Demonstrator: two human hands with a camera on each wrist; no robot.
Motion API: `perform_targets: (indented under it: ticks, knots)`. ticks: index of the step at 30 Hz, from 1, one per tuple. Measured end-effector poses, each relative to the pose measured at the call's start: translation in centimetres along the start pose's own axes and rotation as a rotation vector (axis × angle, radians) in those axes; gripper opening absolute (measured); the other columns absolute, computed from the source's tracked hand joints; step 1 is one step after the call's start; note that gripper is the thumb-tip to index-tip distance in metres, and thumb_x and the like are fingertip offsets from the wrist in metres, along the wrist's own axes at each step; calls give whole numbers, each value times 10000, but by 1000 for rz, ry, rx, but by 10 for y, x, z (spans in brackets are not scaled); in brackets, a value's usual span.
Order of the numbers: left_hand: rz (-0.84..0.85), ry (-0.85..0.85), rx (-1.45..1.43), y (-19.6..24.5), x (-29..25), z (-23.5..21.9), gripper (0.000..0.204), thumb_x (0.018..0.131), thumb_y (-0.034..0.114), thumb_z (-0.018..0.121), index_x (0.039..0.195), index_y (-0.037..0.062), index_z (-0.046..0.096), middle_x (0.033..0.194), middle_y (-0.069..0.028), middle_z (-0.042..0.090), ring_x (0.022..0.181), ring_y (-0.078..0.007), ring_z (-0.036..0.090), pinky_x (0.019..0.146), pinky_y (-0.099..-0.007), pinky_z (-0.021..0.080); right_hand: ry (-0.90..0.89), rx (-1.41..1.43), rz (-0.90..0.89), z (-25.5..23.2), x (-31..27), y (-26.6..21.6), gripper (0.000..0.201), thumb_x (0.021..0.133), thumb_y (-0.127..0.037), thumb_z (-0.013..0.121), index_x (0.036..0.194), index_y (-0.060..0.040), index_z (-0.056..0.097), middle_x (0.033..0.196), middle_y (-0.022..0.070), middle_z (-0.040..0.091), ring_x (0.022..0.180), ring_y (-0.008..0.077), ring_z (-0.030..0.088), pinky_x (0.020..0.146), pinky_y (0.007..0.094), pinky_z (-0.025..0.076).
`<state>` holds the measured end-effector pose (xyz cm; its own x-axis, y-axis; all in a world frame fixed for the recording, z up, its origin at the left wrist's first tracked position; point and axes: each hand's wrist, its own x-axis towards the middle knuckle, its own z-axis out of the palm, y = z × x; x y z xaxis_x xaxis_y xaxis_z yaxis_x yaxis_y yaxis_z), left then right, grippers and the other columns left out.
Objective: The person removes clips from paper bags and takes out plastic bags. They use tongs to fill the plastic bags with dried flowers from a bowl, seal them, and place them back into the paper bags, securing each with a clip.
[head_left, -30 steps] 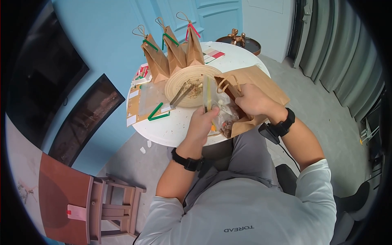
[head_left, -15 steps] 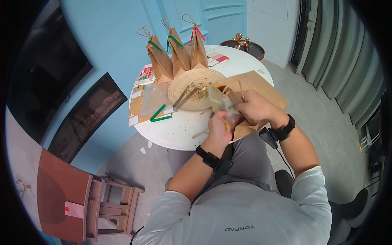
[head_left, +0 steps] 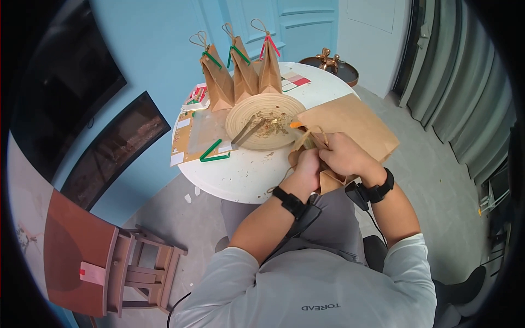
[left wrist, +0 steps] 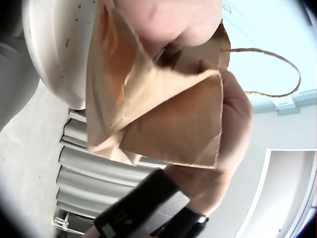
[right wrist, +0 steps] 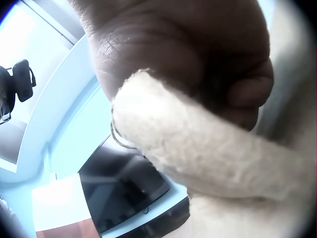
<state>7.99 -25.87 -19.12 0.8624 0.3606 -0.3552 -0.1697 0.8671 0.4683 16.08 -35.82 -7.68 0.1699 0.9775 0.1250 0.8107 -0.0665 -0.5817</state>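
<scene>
A large brown paper bag (head_left: 353,120) lies tilted at the table's near right edge, its mouth toward the person. My right hand (head_left: 345,155) grips the rim of its mouth near the twisted handle (head_left: 317,131). At the opening, my left hand (head_left: 307,165) is pushed in with its fingers mostly hidden. It holds a clear zip bag (head_left: 308,143), of which only a pale yellowish strip shows. The left wrist view has the left hand (left wrist: 171,20) at the mouth, between the folded paper sides. An orange bit (head_left: 296,124) pokes out beside the opening.
On the round white table (head_left: 219,180) sits a woven round tray (head_left: 238,112) with dry crumbs and metal tongs (head_left: 249,134). Three small brown bags (head_left: 217,85) with clips stand behind it. Green clip strips (head_left: 214,157) lie at left beside a flat plastic sheet (head_left: 208,131).
My left hand has moved right, carrying the clear zip bag into the paper bag's mouth, where most of it has gone from sight. The right hand stays on the rim.
</scene>
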Motion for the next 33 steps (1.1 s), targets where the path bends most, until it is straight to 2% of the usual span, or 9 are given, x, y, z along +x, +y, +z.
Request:
perform_targets:
  ticks: [6, 12, 15, 19, 20, 23, 29, 32, 33]
  knots:
    - [260, -24, 308, -6, -27, 13, 324, 1067, 166, 492, 1272, -68, 581, 1214, -207, 676, 991, -332, 733, 839, -485, 640, 71, -135, 94, -12, -8, -3, 313, 856, -104, 591, 1088, 77, 700, 934, 329, 707, 918, 494, 690, 850, 544, 546]
    - [172, 163, 156, -3, -10, 31, 326, 1104, 200, 454, 1328, 11, 596, 1245, -166, 672, 1046, -287, 720, 891, -468, 621, 62, -155, -8, -1, -6, -11, 298, 849, -106, 594, 1073, 55, 708, 956, 324, 711, 936, 499, 687, 858, 544, 546]
    - [221, -81, 186, -4, -1, 29, 354, 1120, 236, 421, 1356, 26, 578, 1274, -163, 665, 1047, -286, 718, 895, -468, 621, 27, -192, -11, -10, -5, -8, 249, 862, -86, 595, 1035, 66, 690, 944, 313, 705, 901, 499, 675, 823, 526, 545]
    - [203, 129, 298, -4, -18, 42, 364, 1116, 220, 427, 1404, 48, 570, 1288, -167, 668, 1067, -287, 716, 918, -464, 615, 123, -197, -21, -16, -11, -6, 261, 855, -81, 593, 1051, 53, 700, 955, 310, 710, 921, 493, 679, 838, 528, 545]
    - [75, 120, 247, -5, -11, 29, 348, 1101, 172, 475, 1413, 46, 566, 1256, -157, 681, 1057, -280, 720, 890, -455, 626, 135, -202, -6, -15, -9, -2, 266, 854, -87, 594, 1046, 59, 706, 951, 312, 712, 926, 495, 682, 852, 537, 544]
    - [295, 42, 521, -14, 2, -6, 336, 1057, 84, 546, 1367, -46, 566, 1197, -199, 692, 1026, -334, 739, 840, -462, 641, 117, -187, 18, -11, -5, 8, 266, 852, -97, 605, 1024, 75, 712, 941, 316, 712, 927, 493, 687, 864, 543, 543]
    - [233, 34, 508, -4, -7, -12, 385, 1018, 48, 633, 1387, -27, 556, 1154, -163, 724, 985, -274, 748, 809, -414, 631, 49, -254, 96, -9, -3, -3, 267, 848, -105, 631, 1009, 93, 709, 929, 315, 713, 905, 491, 692, 845, 536, 548]
    - [390, 95, 1281, 10, -29, -31, 339, 1020, 52, 647, 1349, -15, 599, 1027, -139, 755, 937, -227, 749, 752, -382, 614, 29, -244, 116, -15, -5, 0, 272, 851, -113, 640, 1026, 82, 711, 915, 305, 719, 883, 486, 696, 821, 527, 551]
    - [687, 137, 1360, 10, -60, -26, 308, 1006, 82, 661, 1299, -8, 633, 989, -159, 742, 928, -265, 752, 746, -393, 604, 29, -236, 121, -19, -6, 1, 274, 853, -116, 643, 1035, 76, 712, 909, 299, 721, 873, 483, 697, 813, 523, 552]
